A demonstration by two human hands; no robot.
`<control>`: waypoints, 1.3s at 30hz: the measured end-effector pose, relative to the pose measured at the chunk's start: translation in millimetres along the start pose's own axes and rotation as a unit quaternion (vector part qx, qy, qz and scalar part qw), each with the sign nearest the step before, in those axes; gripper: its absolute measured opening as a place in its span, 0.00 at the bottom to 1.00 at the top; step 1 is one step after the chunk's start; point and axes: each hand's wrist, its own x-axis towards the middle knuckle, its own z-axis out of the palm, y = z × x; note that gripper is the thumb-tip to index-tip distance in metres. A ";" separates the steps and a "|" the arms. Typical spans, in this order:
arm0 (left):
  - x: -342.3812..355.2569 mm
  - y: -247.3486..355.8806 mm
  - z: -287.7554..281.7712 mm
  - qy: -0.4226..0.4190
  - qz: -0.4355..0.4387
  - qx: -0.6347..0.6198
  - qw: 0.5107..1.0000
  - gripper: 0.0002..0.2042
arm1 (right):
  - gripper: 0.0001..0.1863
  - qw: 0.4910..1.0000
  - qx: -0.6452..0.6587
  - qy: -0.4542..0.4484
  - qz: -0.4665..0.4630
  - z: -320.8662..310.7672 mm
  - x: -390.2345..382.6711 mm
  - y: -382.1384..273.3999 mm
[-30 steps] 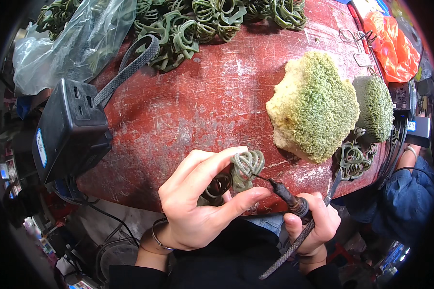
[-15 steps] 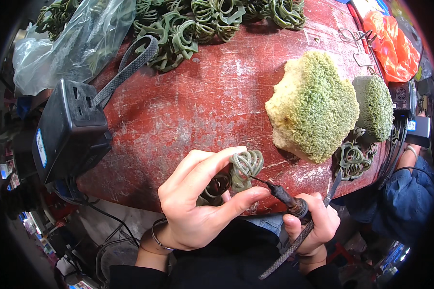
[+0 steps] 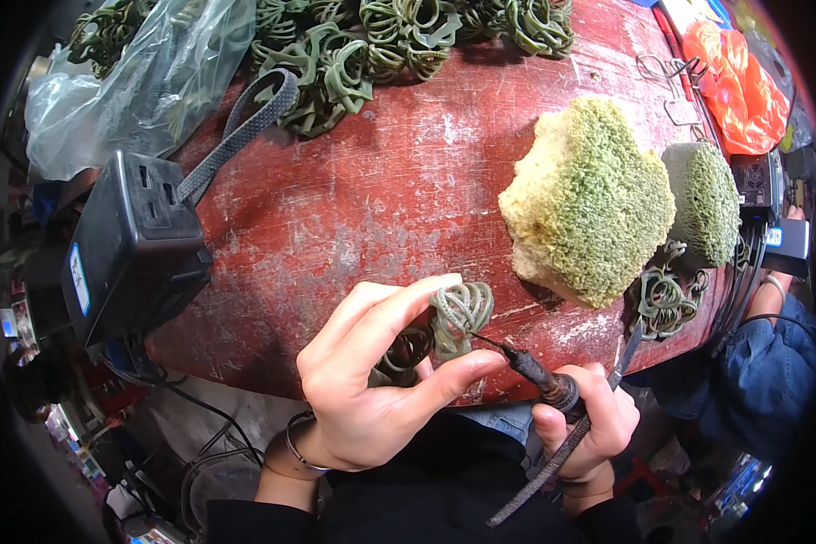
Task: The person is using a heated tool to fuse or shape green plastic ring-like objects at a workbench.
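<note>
My left hand pinches a small bundle of pale green rings between its thumb and fingers, above the near edge of the table. Darker rings show partly behind its fingers. In my right hand is a dark pen-shaped tool, like a soldering iron, its handle gripped by curled fingers. The tool's thin tip meets the lower right side of the ring bundle. A long narrow grey strip runs slantwise across my right hand; whether the fingers hold it I cannot tell.
On the worn red table, a rough yellow-green block stands right of centre beside a smaller green block. Loose rings lie nearby. Green ring clusters line the far side. A black power bank sits left; another person's sleeve shows right.
The ring bundle has shifted very slightly to the left in my left hand. Both hands and the tool are otherwise almost still.
</note>
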 end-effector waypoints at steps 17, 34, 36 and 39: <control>2.2 -1.3 -1.2 0.007 0.038 0.020 0.999 0.23 | 0.19 1.000 -0.005 -0.004 0.006 -0.1 0.7 -1.6; -1.6 -1.1 0.2 0.000 -0.014 -0.006 1.000 0.23 | 0.18 0.999 0.030 0.024 0.031 0.9 -5.9 1.3; -0.7 -0.8 0.0 -0.003 -0.009 -0.007 1.000 0.23 | 0.19 0.995 0.019 0.086 0.049 0.0 -8.8 6.3; -0.2 -0.4 -0.6 -0.006 -0.001 -0.013 1.000 0.22 | 0.20 0.979 -0.007 0.164 0.118 -1.5 -13.5 11.0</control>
